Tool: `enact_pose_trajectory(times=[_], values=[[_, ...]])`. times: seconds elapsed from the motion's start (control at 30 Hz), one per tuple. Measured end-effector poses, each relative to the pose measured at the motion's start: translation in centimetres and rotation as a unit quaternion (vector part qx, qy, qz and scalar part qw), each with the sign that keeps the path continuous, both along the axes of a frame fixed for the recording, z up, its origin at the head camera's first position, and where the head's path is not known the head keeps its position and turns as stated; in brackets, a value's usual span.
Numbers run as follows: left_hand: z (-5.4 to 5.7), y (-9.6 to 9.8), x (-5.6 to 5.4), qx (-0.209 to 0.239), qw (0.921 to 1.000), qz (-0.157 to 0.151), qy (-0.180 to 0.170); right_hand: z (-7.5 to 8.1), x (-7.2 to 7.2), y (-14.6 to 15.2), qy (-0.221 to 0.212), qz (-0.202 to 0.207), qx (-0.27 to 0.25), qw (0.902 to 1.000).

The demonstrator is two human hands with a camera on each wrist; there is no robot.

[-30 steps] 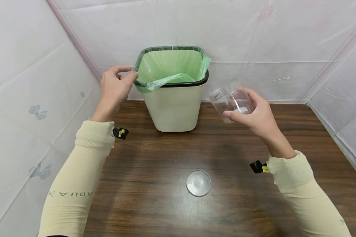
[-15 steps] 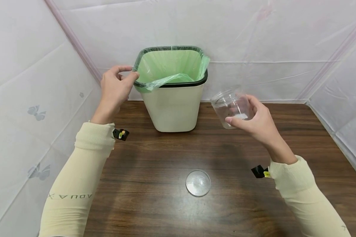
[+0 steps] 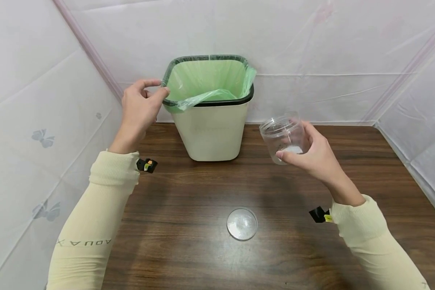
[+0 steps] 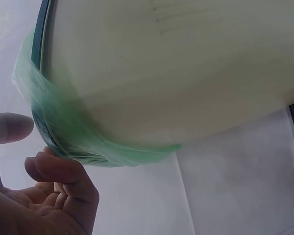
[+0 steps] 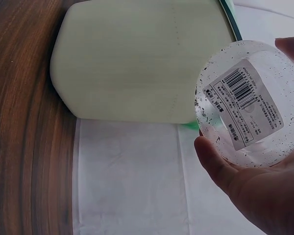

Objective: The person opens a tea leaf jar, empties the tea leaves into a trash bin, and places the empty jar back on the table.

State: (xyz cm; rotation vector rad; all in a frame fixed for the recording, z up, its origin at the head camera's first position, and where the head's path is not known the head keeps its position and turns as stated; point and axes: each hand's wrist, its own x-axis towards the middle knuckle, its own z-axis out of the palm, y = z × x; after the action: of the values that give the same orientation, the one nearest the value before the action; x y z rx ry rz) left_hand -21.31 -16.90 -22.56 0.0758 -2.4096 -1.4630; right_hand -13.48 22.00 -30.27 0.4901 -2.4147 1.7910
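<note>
A cream trash can (image 3: 212,133) with a black rim and a green bag liner (image 3: 203,76) stands at the back of the table. My left hand (image 3: 141,106) pinches its left rim between thumb and curled index finger; the left wrist view has the thumb (image 4: 12,127) and fingers at the rim corner. To the right of the can, my right hand (image 3: 317,151) grips a clear plastic jar (image 3: 280,135), lidless and slightly tilted, above the table. Dark specks dot the jar's base, which bears a white barcode label (image 5: 245,103). A clear round lid (image 3: 242,224) lies on the table.
The table (image 3: 188,193) is dark wood. White plastic sheeting (image 3: 348,48) hangs behind the trash can and along both sides.
My right hand has lowered the jar a little and turned it from well tipped toward the trash can to closer to upright. The left hand stays at the rim.
</note>
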Motion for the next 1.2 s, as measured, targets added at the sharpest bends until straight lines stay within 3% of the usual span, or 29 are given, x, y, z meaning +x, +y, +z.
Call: enact_pose_trajectory(times=[0.43, 0.97, 1.2], values=[[-0.2, 0.3, 0.4, 0.016, 0.9995, -0.008, 0.025, -1.2, 0.7, 0.2, -0.002, -0.007, 0.046, 0.9989], [-0.5, 0.5, 1.2, 0.028, 0.9989, -0.018, 0.033, -2.8, 1.2, 0.7, -0.008, -0.024, 0.067, 0.9974], [-0.5, 0.8, 1.6, 0.024, 0.9981, -0.024, 0.052, -3.3, 1.3, 0.8, -0.012, -0.008, 0.055, 0.9984]])
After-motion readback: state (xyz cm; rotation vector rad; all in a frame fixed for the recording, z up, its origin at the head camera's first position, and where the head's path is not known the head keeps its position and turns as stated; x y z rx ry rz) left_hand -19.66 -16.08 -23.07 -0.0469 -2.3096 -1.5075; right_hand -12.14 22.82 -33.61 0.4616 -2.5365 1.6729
